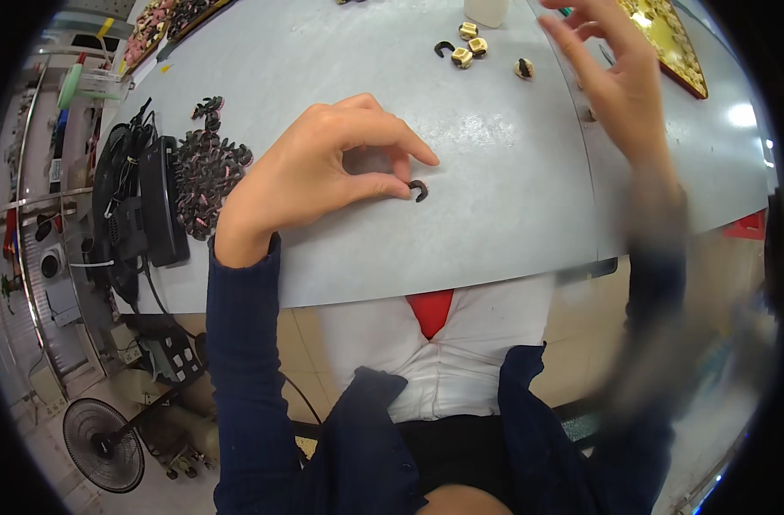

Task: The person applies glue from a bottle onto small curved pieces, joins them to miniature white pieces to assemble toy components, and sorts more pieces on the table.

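Note:
My left hand is low over the grey tabletop, its index finger lifted away from the thumb. A small dark C-shaped piece sticks out at the thumb tip, seemingly pinched against a finger behind it. My right hand is raised at the far right, fingers loosely bent and apart, with nothing visible in them. It is near a red-rimmed tray with a yellow bottom and small pale pieces. Left of that hand lie several cream-and-gold pieces, a gold piece with a dark band and another dark curved piece.
A heap of small dark pieces lies left of my left wrist, beside a black box-shaped device and bundled black cables. A whitish container stands at the far edge. A fan is at the lower left.

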Tool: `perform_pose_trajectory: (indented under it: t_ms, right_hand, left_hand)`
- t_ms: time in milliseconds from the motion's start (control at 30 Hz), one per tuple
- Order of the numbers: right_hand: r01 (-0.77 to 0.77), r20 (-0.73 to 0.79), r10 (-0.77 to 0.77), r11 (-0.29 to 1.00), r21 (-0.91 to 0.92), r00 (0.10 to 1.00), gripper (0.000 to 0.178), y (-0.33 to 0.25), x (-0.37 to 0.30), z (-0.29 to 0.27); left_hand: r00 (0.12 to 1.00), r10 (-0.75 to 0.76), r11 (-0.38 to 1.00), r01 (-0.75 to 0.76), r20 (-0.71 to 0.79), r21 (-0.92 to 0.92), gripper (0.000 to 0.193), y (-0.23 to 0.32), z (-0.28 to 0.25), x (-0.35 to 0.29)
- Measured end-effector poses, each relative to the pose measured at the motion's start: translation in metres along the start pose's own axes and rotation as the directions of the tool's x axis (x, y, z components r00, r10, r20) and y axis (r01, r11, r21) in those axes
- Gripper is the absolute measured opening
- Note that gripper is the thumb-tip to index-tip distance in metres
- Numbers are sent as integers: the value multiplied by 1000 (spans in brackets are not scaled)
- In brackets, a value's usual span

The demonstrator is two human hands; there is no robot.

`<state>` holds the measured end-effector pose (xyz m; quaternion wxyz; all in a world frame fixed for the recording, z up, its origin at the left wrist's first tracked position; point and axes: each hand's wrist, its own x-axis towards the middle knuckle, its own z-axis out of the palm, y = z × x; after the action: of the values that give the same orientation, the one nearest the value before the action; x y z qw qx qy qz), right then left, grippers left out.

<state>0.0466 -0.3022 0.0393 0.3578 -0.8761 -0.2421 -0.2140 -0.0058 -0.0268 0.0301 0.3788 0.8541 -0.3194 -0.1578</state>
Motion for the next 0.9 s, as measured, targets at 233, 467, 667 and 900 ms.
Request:
perform_pose_trajectory:
  t_ms: [233,467,667,900]
  right_hand:
    - [-80,413,73,997,0,908,18,73,-9,-51]
    - [-194,505,208,978,-80,838,40,59,-16,-41]
    - [-234,524,224,971,-49,822,42,51,-18,-43]
    - [-155,520,107,987,50,848,33,66,-21,-34]
  left_hand:
    - [993,108,994,-109,-45,-16,34,1,12,8]
    - [997,60,997,-63,-56,-40,28,-2,11,4]
    - [992,79,996,-83,-101,-36,29,-1,16,6]
    - [992,62,998,-60,-111,23,25,0,16,4]
